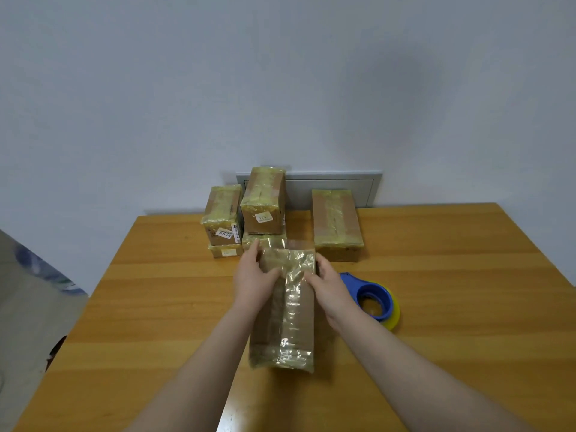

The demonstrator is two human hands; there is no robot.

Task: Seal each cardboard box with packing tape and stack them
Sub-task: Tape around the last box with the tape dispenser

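Head view: left hand [254, 277], right hand [328, 286] on taped box [283, 325]

2 bare forearms extend from the bottom edge and converge toward the middle; the wrists are nearly straight, palms turned inward to face each other; the left hand [254, 277] grips the left side of the box [282, 322] near its far end, thumb laid across the top, fingers stretched forward along the side; the right hand [327, 283] grips the opposite side at about the same level, thumb on the top, fingers against the right side; the 2 thumbs point toward each other, apart.
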